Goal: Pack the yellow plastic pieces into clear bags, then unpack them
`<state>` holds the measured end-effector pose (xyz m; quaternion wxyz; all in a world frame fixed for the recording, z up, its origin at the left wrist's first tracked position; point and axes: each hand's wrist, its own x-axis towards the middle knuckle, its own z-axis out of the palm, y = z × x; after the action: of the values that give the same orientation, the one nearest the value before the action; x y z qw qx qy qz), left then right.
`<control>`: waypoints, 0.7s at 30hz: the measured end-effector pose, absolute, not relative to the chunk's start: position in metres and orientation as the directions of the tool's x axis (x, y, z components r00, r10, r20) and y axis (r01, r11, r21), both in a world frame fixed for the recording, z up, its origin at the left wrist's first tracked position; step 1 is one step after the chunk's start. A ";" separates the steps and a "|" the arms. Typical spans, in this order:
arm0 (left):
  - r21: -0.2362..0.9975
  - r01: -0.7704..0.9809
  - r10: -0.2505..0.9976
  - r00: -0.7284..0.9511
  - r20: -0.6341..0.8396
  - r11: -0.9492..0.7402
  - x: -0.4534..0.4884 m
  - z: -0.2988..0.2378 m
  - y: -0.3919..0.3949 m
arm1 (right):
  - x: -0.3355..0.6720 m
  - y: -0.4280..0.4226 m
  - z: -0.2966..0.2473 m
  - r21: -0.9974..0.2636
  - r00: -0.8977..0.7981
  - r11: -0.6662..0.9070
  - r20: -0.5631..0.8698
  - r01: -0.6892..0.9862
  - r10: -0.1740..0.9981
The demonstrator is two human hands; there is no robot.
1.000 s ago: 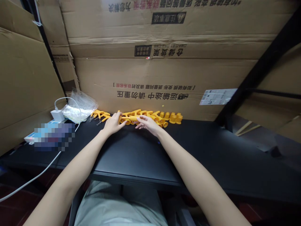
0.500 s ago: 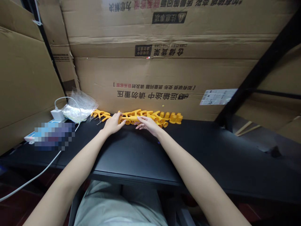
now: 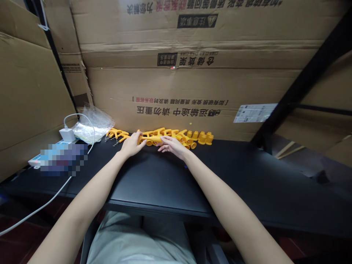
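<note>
Both hands hold a slender yellow plastic piece [image 3: 151, 139] level, just above the far part of the black table. My left hand [image 3: 131, 145] is closed round its left end, thumb toward the front. At the other end, my right hand [image 3: 173, 147] pinches it between thumb and fingers, the lower fingers loosely curled. Close behind lie several yellow branched pieces [image 3: 158, 131], partly covered by the hands. Yellow cup-shaped pieces [image 3: 202, 138] stand to the right, and others lie on their sides. More branched pieces [image 3: 117, 132] are left of my left hand, beside small dark springy-looking bits [image 3: 112, 140].
Cardboard [image 3: 176, 88] walls the back of the black table [image 3: 154, 179]. At the left are a clear plastic bag [image 3: 92, 124], a white charger [image 3: 66, 133] on a power strip [image 3: 34, 161], and a white cable [image 3: 56, 194]. A black metal post [image 3: 297, 80] slants at the right.
</note>
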<state>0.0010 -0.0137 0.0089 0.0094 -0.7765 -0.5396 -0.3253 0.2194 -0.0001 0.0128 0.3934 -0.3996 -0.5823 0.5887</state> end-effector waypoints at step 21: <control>0.320 0.843 0.822 0.224 0.523 -0.433 0.002 0.007 -0.013 | 0.213 -0.005 0.018 -0.996 -0.301 -0.090 -0.080 -0.021 0.950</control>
<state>0.0024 -0.0129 0.0073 0.0158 -0.7821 -0.5323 -0.3237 0.2126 -0.0053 0.0185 0.4050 -0.4309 -0.5395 0.5994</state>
